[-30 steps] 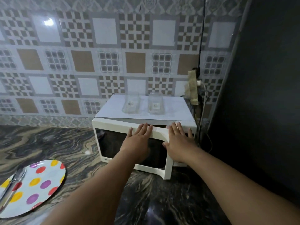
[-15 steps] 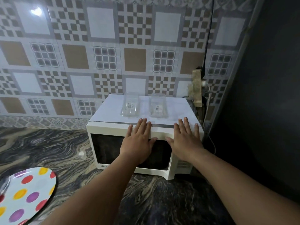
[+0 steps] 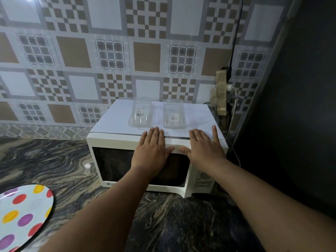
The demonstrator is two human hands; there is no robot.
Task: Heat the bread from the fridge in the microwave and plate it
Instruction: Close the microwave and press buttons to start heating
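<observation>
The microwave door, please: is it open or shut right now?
Shut. The microwave door sits flush along its top edge, and both the left hand and right hand press flat against it.

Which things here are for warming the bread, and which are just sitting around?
For the job:
microwave, both hands pressing flat on its door
left hand
right hand
spotted plate, waiting on the counter

Just lying about:
two clear plastic containers on top of the microwave
power strip by the wall

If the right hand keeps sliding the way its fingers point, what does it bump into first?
Probably nothing soon: the right hand points back across the bare microwave top, just right of the clear plastic container. It would likely reach the tiled wall, though depth is unclear.
</observation>
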